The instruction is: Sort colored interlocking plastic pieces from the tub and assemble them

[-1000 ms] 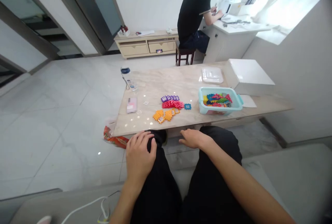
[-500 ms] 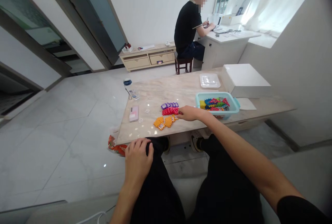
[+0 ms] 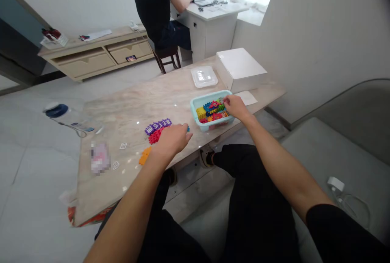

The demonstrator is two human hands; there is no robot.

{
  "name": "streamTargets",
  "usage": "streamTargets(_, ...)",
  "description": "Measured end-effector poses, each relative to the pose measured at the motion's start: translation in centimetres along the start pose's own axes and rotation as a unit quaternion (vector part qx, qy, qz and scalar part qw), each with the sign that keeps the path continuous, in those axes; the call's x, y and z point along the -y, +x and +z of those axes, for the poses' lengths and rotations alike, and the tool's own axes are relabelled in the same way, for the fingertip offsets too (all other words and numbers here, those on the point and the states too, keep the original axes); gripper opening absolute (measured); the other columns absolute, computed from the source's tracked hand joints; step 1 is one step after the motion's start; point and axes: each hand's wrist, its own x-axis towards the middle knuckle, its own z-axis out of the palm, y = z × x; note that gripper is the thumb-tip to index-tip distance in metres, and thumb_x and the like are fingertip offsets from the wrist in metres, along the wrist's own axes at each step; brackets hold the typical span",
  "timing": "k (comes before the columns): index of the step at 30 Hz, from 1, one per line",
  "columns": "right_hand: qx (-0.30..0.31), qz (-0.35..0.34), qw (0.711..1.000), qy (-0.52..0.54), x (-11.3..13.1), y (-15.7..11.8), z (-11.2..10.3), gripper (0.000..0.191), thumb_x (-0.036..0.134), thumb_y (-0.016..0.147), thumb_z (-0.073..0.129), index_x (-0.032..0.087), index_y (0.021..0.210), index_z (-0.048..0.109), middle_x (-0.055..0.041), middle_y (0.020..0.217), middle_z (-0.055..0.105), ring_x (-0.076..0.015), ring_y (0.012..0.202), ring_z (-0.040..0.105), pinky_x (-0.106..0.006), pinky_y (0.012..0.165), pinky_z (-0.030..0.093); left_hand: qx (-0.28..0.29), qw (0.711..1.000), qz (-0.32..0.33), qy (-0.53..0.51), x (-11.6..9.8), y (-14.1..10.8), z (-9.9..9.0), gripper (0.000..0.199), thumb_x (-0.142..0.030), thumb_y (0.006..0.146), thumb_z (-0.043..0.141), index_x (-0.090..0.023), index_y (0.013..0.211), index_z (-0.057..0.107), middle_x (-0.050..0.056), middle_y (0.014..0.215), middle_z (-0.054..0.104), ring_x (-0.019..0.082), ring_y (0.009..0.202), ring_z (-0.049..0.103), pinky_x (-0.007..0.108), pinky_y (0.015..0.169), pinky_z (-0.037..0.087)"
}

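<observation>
My left hand is over the table beside the red pieces; a bit of blue shows by its fingertips, and whether it is gripped cannot be made out. Purple pieces with white grid marks lie in a row behind the red ones. Orange pieces are partly covered by my left forearm. My right hand reaches over the right rim of the light blue basket, fingers pressed together at the colourful pieces inside. What its fingertips hold is too small to tell.
A white box and a clear plastic container stand behind the basket. A bottle, a pink packet and small white grid pieces lie at the left. A person sits at a white desk.
The view has swung right. My right hand has moved from the red and orange pieces to the basket. My left hand has left my knee and is now over the table.
</observation>
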Motion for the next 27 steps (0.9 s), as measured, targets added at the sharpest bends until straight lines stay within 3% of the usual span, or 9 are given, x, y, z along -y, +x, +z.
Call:
streamTargets(3, 0.025, -0.01, 0.998, -0.064, -0.7, 0.4, 0.4, 0.037, 0.009, 0.102, 0.047, 0.007, 0.13, 0.071, -0.0211, 0.13, 0.071, -0.0286, 0.122, 0.066, -0.036, 0.112, 0.047, 0.056, 0.998, 0.031, 0.0, -1.0, -1.1, 1.6, 0.04, -0.041, 0.107, 0.055, -0.015, 0.133, 0.072, 0.022, 0.127, 0.079, 0.04, 0.119, 0.075, 0.045, 0.094, 0.057)
streamTargets(6, 0.069, -0.042, 0.991, -0.109, 0.6, 1.0, 0.4, 0.042, 0.011, 0.102, 0.051, 0.005, 0.141, 0.065, -0.0223, 0.144, 0.062, -0.0297, 0.135, 0.057, -0.036, 0.12, 0.042, 0.059, 0.994, 0.084, -0.043, -2.3, -2.5, 2.3, 0.036, -0.04, 0.107, 0.059, -0.018, 0.133, 0.073, 0.019, 0.127, 0.08, 0.038, 0.116, 0.077, 0.042, 0.092, 0.058)
streamTargets(11, 0.186, -0.19, 0.957, -0.119, 4.3, 3.1, 1.2, 0.043, 0.014, 0.098, 0.063, 0.011, 0.141, 0.067, -0.0172, 0.145, 0.063, -0.0278, 0.144, 0.052, -0.035, 0.125, 0.037, 0.038, 0.993, 0.098, -0.056, -3.6, -4.3, 2.4, 0.03, -0.038, 0.104, 0.068, -0.019, 0.125, 0.076, 0.017, 0.116, 0.082, 0.036, 0.108, 0.079, 0.04, 0.085, 0.058)
streamTargets(14, 0.226, -0.235, 0.935, -0.142, 6.7, 4.1, 2.4, 0.044, 0.012, 0.096, 0.066, 0.009, 0.14, 0.068, -0.0187, 0.144, 0.066, -0.029, 0.14, 0.057, -0.035, 0.123, 0.039, 0.038, 0.994, 0.094, -0.049, -3.0, -5.0, 2.5, 0.032, -0.039, 0.104, 0.067, -0.017, 0.126, 0.075, 0.018, 0.115, 0.081, 0.037, 0.108, 0.078, 0.041, 0.086, 0.057)
streamTargets(19, 0.264, -0.225, 0.912, -0.22, 9.1, 3.9, 4.7, 0.037, 0.012, 0.093, 0.068, 0.004, 0.129, 0.071, -0.0239, 0.139, 0.067, -0.0333, 0.125, 0.065, -0.036, 0.112, 0.047, 0.057, 0.995, 0.066, -0.056, -0.9, -6.4, 3.0, 0.036, -0.04, 0.107, 0.062, -0.014, 0.129, 0.073, 0.019, 0.119, 0.08, 0.038, 0.113, 0.076, 0.043, 0.091, 0.057)
streamTargets(24, 0.245, -0.226, 0.902, -0.275, 8.1, 3.8, 7.3, 0.036, 0.006, 0.098, 0.05, -0.002, 0.126, 0.071, -0.0304, 0.139, 0.062, -0.0345, 0.128, 0.061, -0.039, 0.114, 0.044, 0.077, 0.992, 0.035, -0.089, 0.7, -8.2, 3.5, 0.037, -0.039, 0.107, 0.062, -0.011, 0.127, 0.074, 0.021, 0.121, 0.079, 0.038, 0.117, 0.075, 0.045, 0.097, 0.057)
streamTargets(27, 0.243, -0.221, 0.902, -0.28, 6.9, 4.3, 8.7, 0.035, 0.009, 0.098, 0.051, -0.001, 0.124, 0.071, -0.0316, 0.137, 0.062, -0.0365, 0.128, 0.059, -0.044, 0.116, 0.044, 0.074, 0.991, 0.026, -0.108, 1.5, -8.9, 4.1, 0.036, -0.038, 0.106, 0.064, -0.01, 0.127, 0.074, 0.022, 0.122, 0.079, 0.037, 0.117, 0.075, 0.045, 0.097, 0.057)
